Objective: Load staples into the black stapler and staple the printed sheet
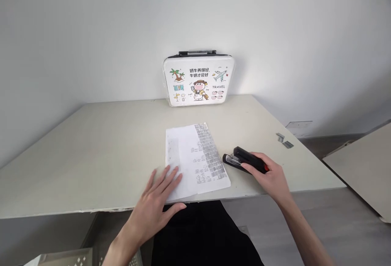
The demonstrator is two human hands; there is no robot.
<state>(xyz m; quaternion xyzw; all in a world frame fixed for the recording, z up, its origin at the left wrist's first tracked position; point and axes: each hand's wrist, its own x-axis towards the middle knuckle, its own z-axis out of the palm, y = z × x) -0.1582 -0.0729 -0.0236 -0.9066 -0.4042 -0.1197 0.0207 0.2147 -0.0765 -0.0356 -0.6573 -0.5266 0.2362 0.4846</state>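
Sheets of printed paper lie near the front edge of the table, with a grey patterned strip down their right side. My left hand rests its spread fingers on the lower left corner of the paper and the table beside it; the thumb hangs past the table edge. A black stapler with a red spot at its rear is gripped in my right hand. Its jaws are apart and point left, close to the right edge of the paper. I cannot tell whether the stapler touches the table.
A white cartoon-printed case with a black handle stands at the back against the wall. Several strips of staples lie near the right edge of the table. A light-coloured basket is below at the lower left.
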